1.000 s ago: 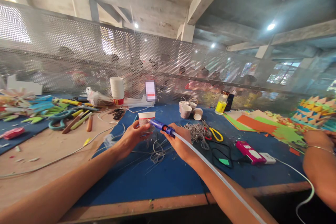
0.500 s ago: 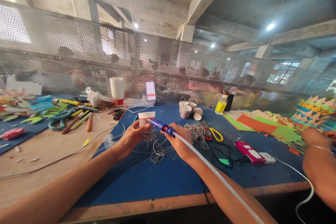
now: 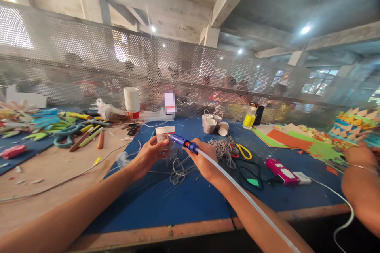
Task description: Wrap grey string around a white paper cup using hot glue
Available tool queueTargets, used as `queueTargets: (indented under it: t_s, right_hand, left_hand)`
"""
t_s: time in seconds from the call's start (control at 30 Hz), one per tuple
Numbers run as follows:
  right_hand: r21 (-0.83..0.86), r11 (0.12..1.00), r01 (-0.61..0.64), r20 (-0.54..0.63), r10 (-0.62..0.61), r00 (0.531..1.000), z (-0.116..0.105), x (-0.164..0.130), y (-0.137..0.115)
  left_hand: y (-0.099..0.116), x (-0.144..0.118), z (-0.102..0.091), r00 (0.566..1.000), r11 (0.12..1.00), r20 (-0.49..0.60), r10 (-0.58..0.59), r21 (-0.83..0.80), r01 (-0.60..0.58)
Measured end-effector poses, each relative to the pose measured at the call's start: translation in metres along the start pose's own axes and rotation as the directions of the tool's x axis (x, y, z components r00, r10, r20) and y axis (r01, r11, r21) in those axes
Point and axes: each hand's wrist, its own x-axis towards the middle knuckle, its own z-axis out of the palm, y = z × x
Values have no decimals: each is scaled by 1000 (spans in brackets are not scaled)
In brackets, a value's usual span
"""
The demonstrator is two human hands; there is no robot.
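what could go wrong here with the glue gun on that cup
The glue gun nozzle sits right at the paper cup, close to the left hand gripping it, so hot glue might reach those fingers. The long glue stick trails back along the right hand and forearm and could snag. Loose string lies just under both hands; drips could foul it.
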Motion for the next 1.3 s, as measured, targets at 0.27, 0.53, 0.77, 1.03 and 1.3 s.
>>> queueTargets:
  t_s: [0.27,0.53,0.77,1.03,1.3]
  right_hand:
    - [-8,1000,1,-12,-1,1000,0,0,2]
    - [-13,1000,4,-9,-4,1000,-2,1,2]
    - [6,1000,2,-13,-2,1000,-1,0,1]
    - [-10,1000,2,-4,-2,1000,-2,1,0]
    - [17,1000,-7,-12,7,1000,-2,0,0]
  left_hand:
    - [2,-2,0,1000,1000,20,-5,-9,6]
    - [0,0,-1,1000,1000,12,-10,-12,10]
    - [0,0,0,1000,1000,-4,-15,-23,14]
    - [2,-1,-1,999,1000,41,-19,-21,20]
    - [2,-1,-2,999,999,47,-27,-30,28]
